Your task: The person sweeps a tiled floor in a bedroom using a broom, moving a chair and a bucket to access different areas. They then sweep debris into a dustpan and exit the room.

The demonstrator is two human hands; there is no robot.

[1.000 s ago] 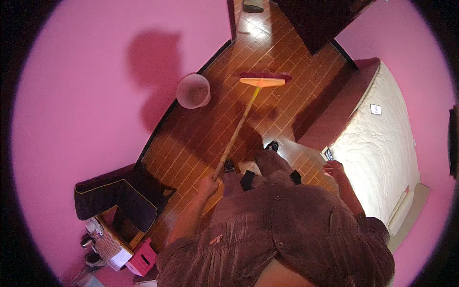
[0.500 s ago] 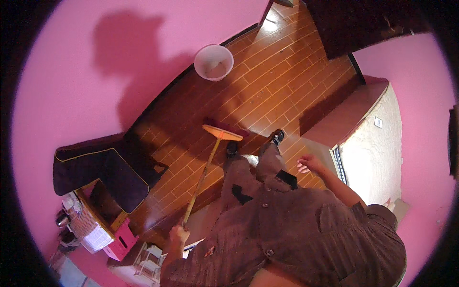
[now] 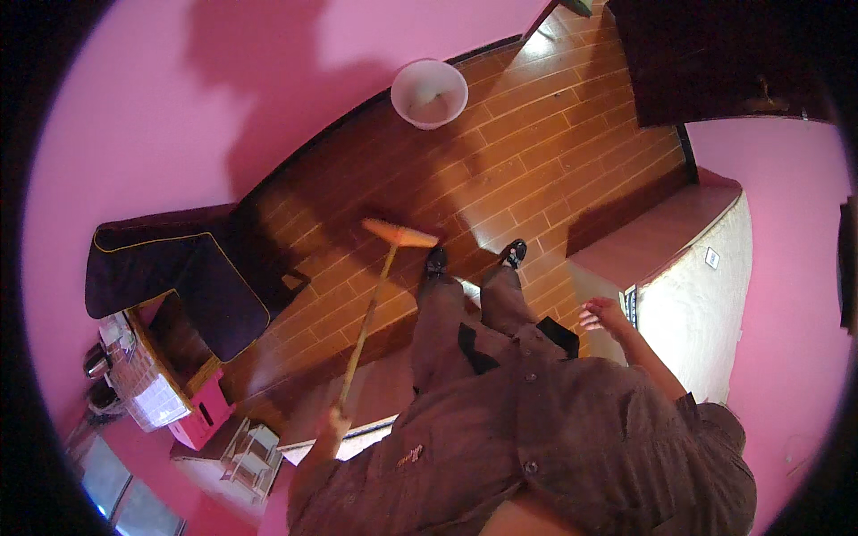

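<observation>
A long-handled broom (image 3: 368,317) with an orange head slants up from the lower left, its head down by the floor just left of my shoes. My left hand (image 3: 333,427) is closed round the upper end of its yellowish handle. The bristles are dark and hard to make out in the shadow. Off to the right, my right hand (image 3: 605,315) hangs free beside the bed, its fingers loosely bent and apart, with nothing seen in it.
A whitish bin (image 3: 402,100) stands against the pink wall ahead. A dark-covered chair (image 3: 161,268) and a cluttered desk (image 3: 183,389) are at left, above a pink crate (image 3: 204,415). The bed (image 3: 693,304) lies right, a dark door (image 3: 715,67) far right.
The view has turned a little, so bin and door sit farther right. The broom head has shifted slightly left, away from my shoes. My left hand keeps its hold on the handle.
</observation>
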